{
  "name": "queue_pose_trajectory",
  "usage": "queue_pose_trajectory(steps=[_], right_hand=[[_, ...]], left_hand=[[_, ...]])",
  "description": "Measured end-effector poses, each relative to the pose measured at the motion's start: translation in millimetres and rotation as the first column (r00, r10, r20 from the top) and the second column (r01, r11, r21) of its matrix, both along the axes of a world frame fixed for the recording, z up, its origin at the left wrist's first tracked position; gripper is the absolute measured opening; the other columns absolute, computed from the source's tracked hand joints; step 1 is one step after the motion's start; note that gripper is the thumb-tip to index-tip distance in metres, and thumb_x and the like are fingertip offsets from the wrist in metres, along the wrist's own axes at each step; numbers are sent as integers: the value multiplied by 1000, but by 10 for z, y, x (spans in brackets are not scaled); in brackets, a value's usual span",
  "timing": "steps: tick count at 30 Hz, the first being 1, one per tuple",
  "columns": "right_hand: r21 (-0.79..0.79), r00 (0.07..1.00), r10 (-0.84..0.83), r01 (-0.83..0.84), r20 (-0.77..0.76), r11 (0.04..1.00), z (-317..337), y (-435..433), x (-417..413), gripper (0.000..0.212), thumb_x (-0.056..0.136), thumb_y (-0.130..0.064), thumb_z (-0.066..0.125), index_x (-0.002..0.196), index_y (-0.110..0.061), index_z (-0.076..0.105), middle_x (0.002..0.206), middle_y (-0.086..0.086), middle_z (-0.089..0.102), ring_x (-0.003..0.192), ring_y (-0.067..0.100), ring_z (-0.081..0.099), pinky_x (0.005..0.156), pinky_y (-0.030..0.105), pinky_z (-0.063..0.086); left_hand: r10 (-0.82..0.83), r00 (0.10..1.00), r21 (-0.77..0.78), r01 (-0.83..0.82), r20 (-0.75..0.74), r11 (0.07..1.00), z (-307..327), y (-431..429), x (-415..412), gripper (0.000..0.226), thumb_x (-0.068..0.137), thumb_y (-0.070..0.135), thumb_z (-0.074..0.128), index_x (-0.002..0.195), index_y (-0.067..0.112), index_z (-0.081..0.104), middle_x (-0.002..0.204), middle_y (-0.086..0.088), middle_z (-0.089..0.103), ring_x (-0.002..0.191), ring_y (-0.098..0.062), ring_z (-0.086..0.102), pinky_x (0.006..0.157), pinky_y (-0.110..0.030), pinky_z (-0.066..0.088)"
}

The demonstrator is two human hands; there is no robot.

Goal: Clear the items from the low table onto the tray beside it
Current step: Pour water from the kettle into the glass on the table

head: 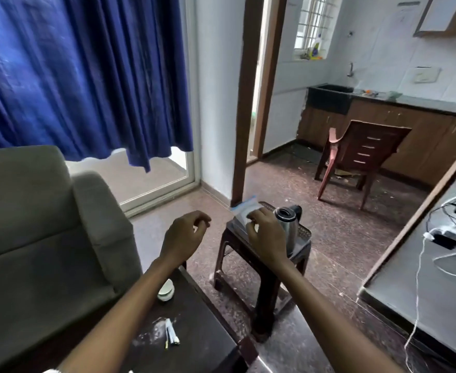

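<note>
A dark tray (303,232) rests on a small brown plastic stool (264,267) beside the low dark table (202,340). On the tray stands a steel kettle (286,224) with a black handle, next to a clear plastic bag (241,211) with a blue edge. My right hand (264,232) reaches over the tray, fingers curled on the bag. My left hand (185,236) hovers left of the stool, fingers loosely curled, holding nothing. On the low table lie a small white bowl (166,290) and a few white pens (171,333) amid white powder marks.
A grey sofa (38,238) sits left of the table under a blue curtain (81,76). A brown plastic chair (361,154) stands in the kitchen beyond. A grey counter with cables and chargers (442,235) lies at the right.
</note>
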State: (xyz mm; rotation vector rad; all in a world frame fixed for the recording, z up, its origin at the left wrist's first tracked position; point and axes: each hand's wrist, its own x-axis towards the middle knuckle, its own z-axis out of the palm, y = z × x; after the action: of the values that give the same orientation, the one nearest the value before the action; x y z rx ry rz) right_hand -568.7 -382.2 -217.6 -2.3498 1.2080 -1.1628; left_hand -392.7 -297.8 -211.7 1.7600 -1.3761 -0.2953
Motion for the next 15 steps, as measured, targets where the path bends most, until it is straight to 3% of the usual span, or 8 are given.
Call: queue_pose_trajectory(steps=[2,9,15], right_hand=[[65,999,-34,35,-18,997,-135,-190,-213,28,78,-21,45,83,-2,66,90,13,65,84,32,61,65,38,50],[148,989,-100,116,-110,982,-528,-959,-716,12,80,-7,57,84,-2,66,95,11,64,95,28,56,73,35,45],[240,969,-86,143,-232,960,-714,-1709,-979,11,79,-7,54,82,-5,65,91,6,61,92,26,55,70,36,46]], left_hand=[[-19,1000,25,19,-20,1000,-92,-216,-174,19,84,19,48,85,28,65,83,10,71,84,-11,67,78,-40,55],[-82,989,151,100,-122,983,-454,-1122,-531,19,75,33,42,78,38,61,84,7,71,83,-14,67,78,-40,54],[-56,975,237,108,-215,965,-838,-1959,-657,17,85,21,51,86,22,68,91,-4,73,86,-20,67,78,-39,54]])
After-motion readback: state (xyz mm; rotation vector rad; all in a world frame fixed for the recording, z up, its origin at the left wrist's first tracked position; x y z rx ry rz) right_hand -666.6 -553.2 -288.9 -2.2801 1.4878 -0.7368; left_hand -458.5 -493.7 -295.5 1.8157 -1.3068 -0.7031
